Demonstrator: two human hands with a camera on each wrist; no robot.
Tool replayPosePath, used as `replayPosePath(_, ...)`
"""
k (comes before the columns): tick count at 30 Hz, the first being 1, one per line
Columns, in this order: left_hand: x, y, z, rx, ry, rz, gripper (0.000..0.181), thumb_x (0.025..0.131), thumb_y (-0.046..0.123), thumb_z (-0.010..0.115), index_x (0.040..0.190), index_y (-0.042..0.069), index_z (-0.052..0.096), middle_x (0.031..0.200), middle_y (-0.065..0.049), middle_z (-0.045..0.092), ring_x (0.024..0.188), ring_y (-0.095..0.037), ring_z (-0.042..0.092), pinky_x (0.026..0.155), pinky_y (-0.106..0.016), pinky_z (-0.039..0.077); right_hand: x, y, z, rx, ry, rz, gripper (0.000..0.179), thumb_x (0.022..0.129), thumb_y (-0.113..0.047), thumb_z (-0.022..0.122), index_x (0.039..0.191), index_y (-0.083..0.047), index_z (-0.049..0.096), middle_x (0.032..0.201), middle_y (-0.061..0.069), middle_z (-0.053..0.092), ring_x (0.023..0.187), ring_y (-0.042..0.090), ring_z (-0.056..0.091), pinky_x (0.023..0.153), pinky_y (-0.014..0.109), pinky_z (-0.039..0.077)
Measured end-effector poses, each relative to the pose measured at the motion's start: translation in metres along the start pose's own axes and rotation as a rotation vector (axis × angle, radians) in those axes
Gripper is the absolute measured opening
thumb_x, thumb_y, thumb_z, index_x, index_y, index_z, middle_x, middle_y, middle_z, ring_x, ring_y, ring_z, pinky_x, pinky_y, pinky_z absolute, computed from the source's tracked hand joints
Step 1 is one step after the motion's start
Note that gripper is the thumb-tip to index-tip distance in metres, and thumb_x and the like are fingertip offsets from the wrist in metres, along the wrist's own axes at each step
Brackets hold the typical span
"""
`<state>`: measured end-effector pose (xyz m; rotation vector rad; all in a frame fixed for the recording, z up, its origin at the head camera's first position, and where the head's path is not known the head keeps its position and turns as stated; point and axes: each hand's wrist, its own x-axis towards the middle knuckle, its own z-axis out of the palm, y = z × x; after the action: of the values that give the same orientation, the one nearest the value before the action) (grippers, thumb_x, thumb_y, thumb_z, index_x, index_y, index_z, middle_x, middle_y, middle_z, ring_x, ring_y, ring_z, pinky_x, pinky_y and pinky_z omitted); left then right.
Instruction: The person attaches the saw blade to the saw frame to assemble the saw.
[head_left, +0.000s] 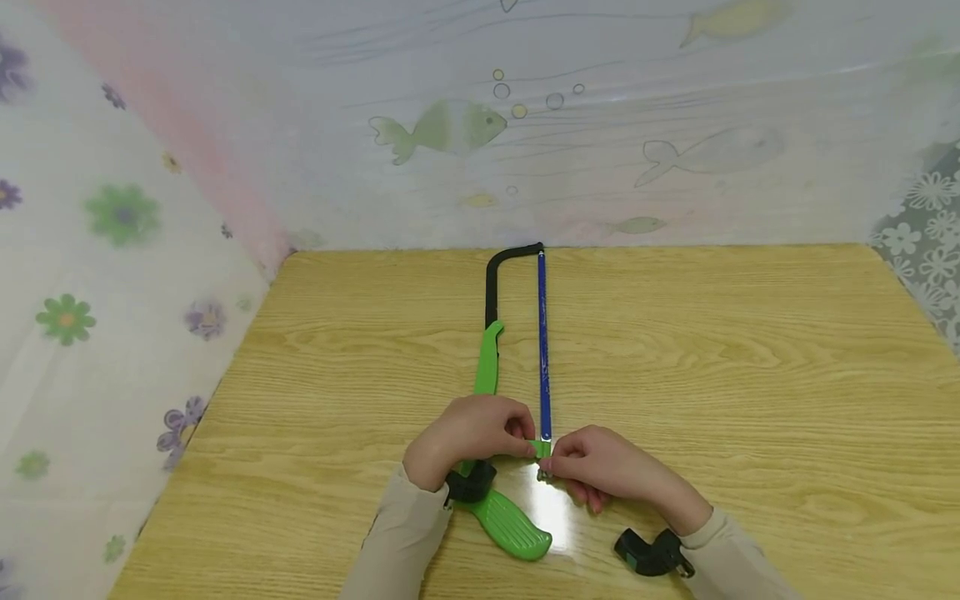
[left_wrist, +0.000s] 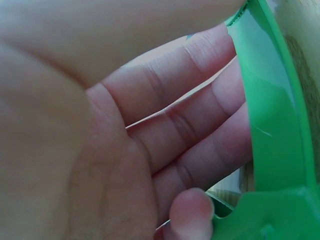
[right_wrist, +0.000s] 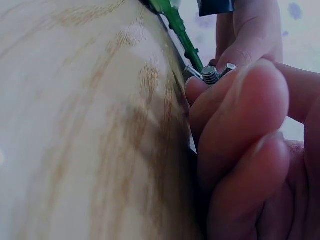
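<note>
Pale sheeting printed with fish and bubbles (head_left: 600, 187) forms the background beyond a long, thin blue metal blade (head_left: 543, 342), and white sheeting with purple and green flowers (head_left: 127, 275) stands well to the blade's left. Under the blade spreads a light-brown, wood-grained tabletop (head_left: 750, 358).

1 green-and-black hacksaw (head_left: 487, 362) lies on it with the blade fitted: its bent black metal bar (head_left: 491, 287) meets the blade's far end, its green body runs to the left of the blade, and its ribbed green handle (head_left: 517, 529) sits nearer the person than the blade's near end.

2 hands work at that near end. Just left of the blade, the left hand (head_left: 472, 429) grips the green frame, its thumb against the green part and 3 fingers reaching behind. Just right of the blade's near end, the right hand (head_left: 611, 467) pinches a small silvery wing nut (head_left: 544, 475) on a threaded screw (right_wrist: 210, 75). Beige sleeves (head_left: 401, 533) and black wrist devices (head_left: 651, 552) lie nearer the person than the blade.
</note>
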<state>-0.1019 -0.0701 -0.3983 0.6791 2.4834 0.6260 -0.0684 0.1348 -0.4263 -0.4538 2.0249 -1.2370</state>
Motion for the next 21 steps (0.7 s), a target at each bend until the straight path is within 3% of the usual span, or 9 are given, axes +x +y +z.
replayPosePath(21, 0.0003, -0.0012, 0.0005, -0.004, 0.000, 0.001, 0.010, 0.075, 0.038, 0.068, 0.075, 0.032, 0.059, 0.068, 0.017, 0.055, 0.061, -0.002, 0.050, 0.058, -0.024, 0.039, 0.0003, -0.0009, 0.0007, 0.011, 0.017, 0.006, 0.038, 0.083, -0.043, 0.057, 0.069, -0.008, 0.057, 0.048, 0.000, 0.051, 0.036, 0.011, 0.048, 0.038, 0.032, 0.044)
